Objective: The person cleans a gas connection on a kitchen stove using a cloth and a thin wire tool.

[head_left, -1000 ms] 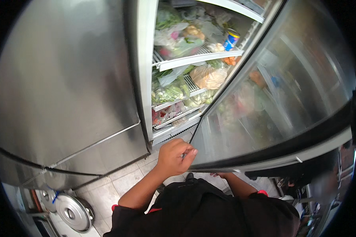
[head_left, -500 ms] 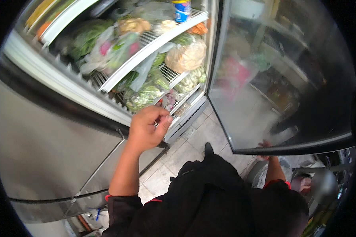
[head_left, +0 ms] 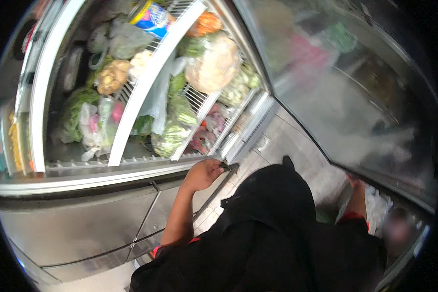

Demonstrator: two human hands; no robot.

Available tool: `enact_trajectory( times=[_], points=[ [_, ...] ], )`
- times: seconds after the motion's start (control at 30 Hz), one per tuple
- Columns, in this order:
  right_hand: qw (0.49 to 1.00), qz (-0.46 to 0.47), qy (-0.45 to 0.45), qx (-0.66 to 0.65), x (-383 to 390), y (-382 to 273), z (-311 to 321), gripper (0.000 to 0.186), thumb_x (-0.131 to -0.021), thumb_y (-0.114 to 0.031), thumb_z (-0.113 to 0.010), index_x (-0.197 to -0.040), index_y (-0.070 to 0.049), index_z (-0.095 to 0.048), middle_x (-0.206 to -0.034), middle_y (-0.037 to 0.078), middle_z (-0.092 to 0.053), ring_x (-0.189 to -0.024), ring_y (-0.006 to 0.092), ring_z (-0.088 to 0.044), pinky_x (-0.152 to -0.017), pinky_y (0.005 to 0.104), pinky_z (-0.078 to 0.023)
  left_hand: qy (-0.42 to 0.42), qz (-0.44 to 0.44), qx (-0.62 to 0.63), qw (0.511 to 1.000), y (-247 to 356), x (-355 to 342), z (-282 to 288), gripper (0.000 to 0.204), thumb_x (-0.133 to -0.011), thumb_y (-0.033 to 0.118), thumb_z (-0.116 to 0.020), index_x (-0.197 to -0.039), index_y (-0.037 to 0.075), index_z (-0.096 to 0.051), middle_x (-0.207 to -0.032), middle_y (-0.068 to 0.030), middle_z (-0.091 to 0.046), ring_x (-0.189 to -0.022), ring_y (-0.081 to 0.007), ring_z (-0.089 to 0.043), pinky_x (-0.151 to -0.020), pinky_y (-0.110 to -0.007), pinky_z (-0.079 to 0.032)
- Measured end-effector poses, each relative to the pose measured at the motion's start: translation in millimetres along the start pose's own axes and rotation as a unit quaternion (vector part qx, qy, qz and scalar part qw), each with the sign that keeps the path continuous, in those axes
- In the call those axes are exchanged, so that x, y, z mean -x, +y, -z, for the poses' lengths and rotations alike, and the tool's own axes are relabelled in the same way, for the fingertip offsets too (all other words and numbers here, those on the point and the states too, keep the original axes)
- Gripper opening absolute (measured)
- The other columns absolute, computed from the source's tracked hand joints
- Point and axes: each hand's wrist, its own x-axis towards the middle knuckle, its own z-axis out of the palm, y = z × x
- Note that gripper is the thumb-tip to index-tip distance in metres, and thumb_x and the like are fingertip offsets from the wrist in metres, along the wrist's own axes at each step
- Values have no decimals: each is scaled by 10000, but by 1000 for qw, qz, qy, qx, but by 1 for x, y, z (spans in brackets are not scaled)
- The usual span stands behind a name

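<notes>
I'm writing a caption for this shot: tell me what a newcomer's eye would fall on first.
Probably the bright blue can with a yellow rim, on a shelf at the upper left, then the big pale bagged bundle on the next shelf down. The open glass door would also draw the eye, filling the upper right, with the right hand at its lower edge and the left hand by the refrigerator frame.

Left hand [head_left: 200, 175]: fingers [head_left: 214, 170] curled inward; forearm [head_left: 179, 214] angled forward and slightly rightward. Right hand [head_left: 355, 182]: partly hidden; right arm [head_left: 357, 200] extended forward and outward; finger pose not discernible.
</notes>
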Motion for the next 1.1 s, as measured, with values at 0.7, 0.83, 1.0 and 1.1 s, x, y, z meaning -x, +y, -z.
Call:
enact_trajectory(
  times=[0.7, 0.83, 1.0, 1.1],
  points=[
    [920, -142, 140, -338, 36, 69, -46, 276, -951, -321, -486, -973, -89, -634, -972, 53, -630, -982, 258, -593, -711, 377, -469, 301, -204, 1, 932, 93, 0, 141, 205, -858, 77, -729, -1044, 2, -686, -954, -130, -700, -807, -210, -677, -727, -330, -525],
    [936, -153, 110, -297, 33, 80, -51, 243, -959, -294, -480, -966, -102, -629, -949, 55, -614, -963, 239, -586, -697, 354, -467, 529, -241, -79, 810, 97, 36, 212, 112, -870, 72, -683, -951, -4, -667, -933, -85, -696, -812, -164, -615, -771, -292, -490],
    [953, -150, 60, -256, 34, 91, -34, 207, -970, -260, -473, -957, -119, -623, -920, 59, -593, -940, 214, -577, -680, 325, -464, 612, -174, -57, 770, 112, 54, 293, 191, -984, 115, -638, -1092, -41, -660, -1004, -71, -684, -903, -143, -626, -839, -261, -492],
    [968, -138, -1, -208, 30, 93, -25, 189, -976, -240, -469, -951, -129, -620, -903, 61, -581, -926, 200, -571, -669, 308, -463, 571, -230, -37, 787, 123, 57, 282, 217, -998, 98, -605, -1136, -67, -634, -1020, -103, -679, -932, -164, -632, -853, -279, -495]
  ],
)
